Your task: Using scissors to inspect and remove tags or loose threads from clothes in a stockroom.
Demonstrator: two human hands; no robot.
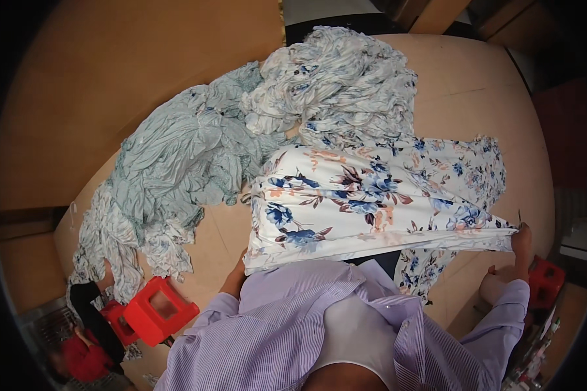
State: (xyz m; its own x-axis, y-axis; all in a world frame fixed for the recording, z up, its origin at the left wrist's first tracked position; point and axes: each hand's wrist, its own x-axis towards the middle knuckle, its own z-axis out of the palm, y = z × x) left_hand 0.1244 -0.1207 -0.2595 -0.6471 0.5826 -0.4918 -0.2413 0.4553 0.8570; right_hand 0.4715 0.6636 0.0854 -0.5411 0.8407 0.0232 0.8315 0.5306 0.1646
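A white floral fabric [372, 195] with blue and peach flowers is stretched across in front of my body, its near edge pulled fairly taut. At its right end my right hand [521, 242] is closed on the corner. A thin dark thing stands up at that hand, too small to make out. On the other side my left hand [238, 274] grips the left edge; its fingers are mostly hidden by the cloth. More floral fabric trails beneath and beyond the stretched piece, down to the tiled floor.
Beyond lie a crumpled pale floral heap [336, 78] and a grey-green fabric heap [182, 150]. Red plastic stools [160, 311] stand at the lower left beside another person in red and black. Another red stool [545, 281] is at the right. A brown panel [124, 78] rises at the left.
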